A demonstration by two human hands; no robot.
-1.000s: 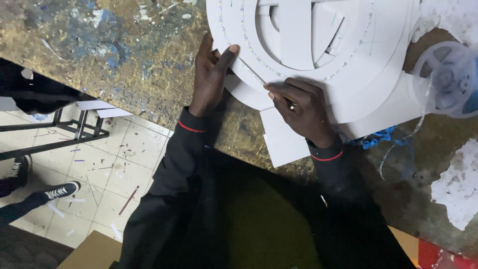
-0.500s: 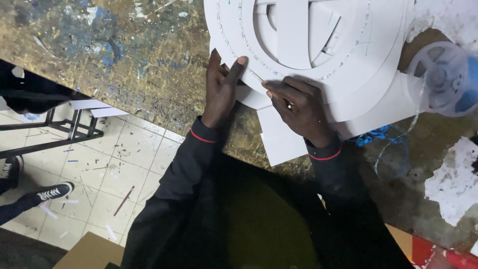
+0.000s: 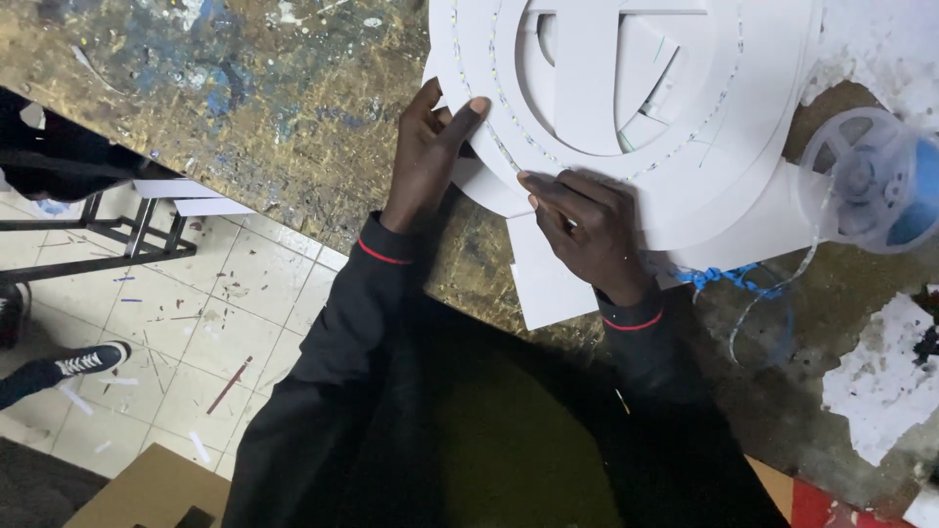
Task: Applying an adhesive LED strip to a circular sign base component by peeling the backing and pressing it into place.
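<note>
White round sign (image 3: 685, 186) (foam board) under both hands (image 3: 430, 147) (image 3: 587, 220).

You can't see the top of the white round sign (image 3: 626, 108); the frame cuts it, and the clear reel (image 3: 866, 181) at right.

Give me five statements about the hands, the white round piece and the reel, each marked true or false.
1. Both hands rest on the white round piece. True.
2. The left hand holds a pair of scissors. False: it holds no tool, its fingers lie on the piece's edge.
3. A clear reel sits to the right of the piece. True.
4. The right hand grips the reel. False: it presses on the piece, apart from the reel.
5. The worktop is clean white. False: it is brownish and paint-stained.
</note>
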